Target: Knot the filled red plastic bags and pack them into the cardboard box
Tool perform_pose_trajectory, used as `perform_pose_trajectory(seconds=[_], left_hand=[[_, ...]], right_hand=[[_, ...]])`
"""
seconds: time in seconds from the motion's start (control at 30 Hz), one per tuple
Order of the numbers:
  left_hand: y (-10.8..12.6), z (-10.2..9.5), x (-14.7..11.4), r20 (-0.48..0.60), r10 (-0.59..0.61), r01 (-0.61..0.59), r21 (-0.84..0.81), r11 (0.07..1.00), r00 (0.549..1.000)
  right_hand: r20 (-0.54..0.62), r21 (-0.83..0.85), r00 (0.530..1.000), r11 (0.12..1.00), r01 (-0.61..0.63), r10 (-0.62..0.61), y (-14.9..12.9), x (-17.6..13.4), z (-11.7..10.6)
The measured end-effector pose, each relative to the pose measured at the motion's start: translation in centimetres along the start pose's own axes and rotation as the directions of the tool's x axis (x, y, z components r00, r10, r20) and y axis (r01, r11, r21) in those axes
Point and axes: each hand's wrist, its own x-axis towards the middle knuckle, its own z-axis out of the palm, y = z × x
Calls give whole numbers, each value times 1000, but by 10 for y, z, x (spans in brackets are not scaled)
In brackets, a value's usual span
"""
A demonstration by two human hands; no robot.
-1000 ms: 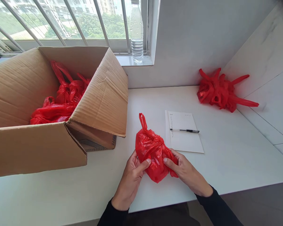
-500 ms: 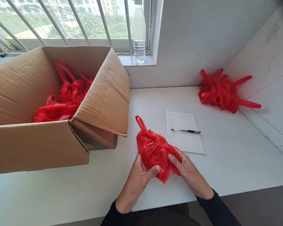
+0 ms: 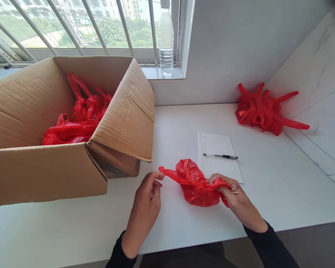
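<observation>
A knotted red plastic bag [image 3: 194, 184] with something bulky inside is above the white tabletop, in front of the notebook. My right hand [image 3: 230, 193] grips its gathered right end, fingers and thumb closed round the twisted plastic. One tied handle loop sticks out leftward from the bag. At the tip of that loop is my left hand [image 3: 146, 208], its fingers loosely curled and thumb a little apart from the index finger. The left fingertips are at or just below the loop, and no firm hold shows. What the bag contains is hidden.
A large open cardboard box [image 3: 47, 175] stands at left, holding several red bags [image 3: 72, 130]. Behind my hands lies a notebook [image 3: 220, 171] with a black pen [image 3: 226, 156] across it. More red bagged plastic [image 3: 262, 111] sits in the back right corner. A water bottle [image 3: 166, 48] stands on the windowsill.
The bag has turned so its handle loop points left, and it has shifted slightly right. My left hand has let go of the bag's body and moved left to the loop's tip.
</observation>
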Motion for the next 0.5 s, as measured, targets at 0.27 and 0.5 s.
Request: perform_pose_trajectory(seconds=[0.27,0.5], left_hand=[[24,22,7,301,323,-377,144,915,897],[29,27,9,189,279,-320,233,918,941]], right_hand=[[65,-147,997,988,43,-34,0,9,-5],[-397,-457,855,880,131,-334,-4,-4,2]])
